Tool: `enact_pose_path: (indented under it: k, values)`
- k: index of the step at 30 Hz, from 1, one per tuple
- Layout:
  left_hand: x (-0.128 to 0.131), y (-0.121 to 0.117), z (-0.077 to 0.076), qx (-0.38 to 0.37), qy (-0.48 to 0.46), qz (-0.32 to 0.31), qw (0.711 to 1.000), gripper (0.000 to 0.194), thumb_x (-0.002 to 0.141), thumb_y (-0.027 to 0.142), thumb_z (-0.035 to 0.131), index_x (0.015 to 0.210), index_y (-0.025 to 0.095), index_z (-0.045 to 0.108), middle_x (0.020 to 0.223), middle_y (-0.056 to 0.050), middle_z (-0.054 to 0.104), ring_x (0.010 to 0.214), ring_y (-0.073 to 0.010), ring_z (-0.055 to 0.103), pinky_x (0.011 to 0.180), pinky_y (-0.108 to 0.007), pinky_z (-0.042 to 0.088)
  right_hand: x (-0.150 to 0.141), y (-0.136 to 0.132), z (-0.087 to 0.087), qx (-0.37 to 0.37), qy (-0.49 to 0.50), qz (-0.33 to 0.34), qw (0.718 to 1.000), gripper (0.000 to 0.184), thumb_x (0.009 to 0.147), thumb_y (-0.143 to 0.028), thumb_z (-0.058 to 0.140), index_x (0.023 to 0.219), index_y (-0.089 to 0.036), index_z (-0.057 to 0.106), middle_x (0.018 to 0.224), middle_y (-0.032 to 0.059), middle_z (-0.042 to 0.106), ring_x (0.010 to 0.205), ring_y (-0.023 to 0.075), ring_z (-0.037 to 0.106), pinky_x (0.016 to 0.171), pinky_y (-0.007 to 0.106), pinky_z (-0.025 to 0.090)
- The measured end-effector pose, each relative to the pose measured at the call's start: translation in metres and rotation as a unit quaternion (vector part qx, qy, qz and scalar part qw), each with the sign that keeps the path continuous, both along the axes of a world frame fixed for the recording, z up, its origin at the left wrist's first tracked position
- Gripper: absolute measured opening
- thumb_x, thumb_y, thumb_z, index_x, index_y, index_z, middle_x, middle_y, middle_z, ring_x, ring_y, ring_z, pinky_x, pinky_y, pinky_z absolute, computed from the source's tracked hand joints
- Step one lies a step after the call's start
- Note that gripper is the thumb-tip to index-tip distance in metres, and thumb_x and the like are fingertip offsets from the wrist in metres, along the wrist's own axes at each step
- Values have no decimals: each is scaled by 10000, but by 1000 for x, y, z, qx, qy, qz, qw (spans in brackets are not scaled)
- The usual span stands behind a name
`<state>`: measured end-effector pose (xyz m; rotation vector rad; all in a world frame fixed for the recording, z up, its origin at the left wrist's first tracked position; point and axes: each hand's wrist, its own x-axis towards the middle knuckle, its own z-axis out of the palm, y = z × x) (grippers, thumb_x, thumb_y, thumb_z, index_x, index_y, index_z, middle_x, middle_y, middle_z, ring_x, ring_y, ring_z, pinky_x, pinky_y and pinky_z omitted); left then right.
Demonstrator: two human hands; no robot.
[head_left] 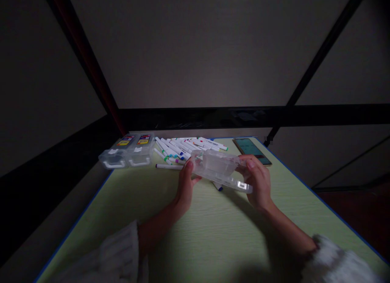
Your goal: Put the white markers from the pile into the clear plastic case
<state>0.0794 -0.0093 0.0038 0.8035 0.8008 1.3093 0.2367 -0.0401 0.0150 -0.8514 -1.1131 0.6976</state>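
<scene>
A clear plastic case (pixel 219 166) is held above the table between my two hands, tilted down to the right, its lid and body partly apart. My left hand (pixel 185 185) grips its left end, thumb on the near side. At the right end, my right hand (pixel 257 181) has its fingers closed on the case's upper part. Just behind the case lies a loose pile of white markers (pixel 183 145) with caps of several colours. One marker with a purple end (pixel 168 167) lies left of my left hand, and a dark blue marker end (pixel 218 186) shows below the case.
Two clear plastic cases (pixel 140 151) with handles and coloured labels stand side by side at the table's back left. A phone (pixel 251 150) with a lit screen lies at the back right. The pale green table (pixel 213 238) has blue edging, with a wall behind it.
</scene>
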Motion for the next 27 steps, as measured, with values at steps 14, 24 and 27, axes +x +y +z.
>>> enact_pose_path:
  k: [14,24,27]
  values:
    - [-1,0,1,43,-41,-37,998,612,661,524,529,1151,157,514,1317,-117,412,1229,-319,321,900,-420,374,0,3,8,-55,101,-45,992,263,726,-458,531,711,-199,572,774,-2,604,738,152,582,636,282,462]
    - [-3,-2,19,-4,-118,-32,993,537,710,519,485,1088,145,552,1259,-119,478,1219,-276,356,937,-365,349,0,8,12,-90,202,-58,973,253,677,-445,591,709,-196,556,731,-24,616,713,149,597,597,263,446]
    - [-7,0,26,-39,-137,-29,989,538,760,511,401,1128,136,522,1263,-123,470,1217,-261,362,930,-356,362,0,10,10,-107,209,-63,970,254,683,-436,589,724,-188,559,726,-19,623,663,131,589,583,257,442]
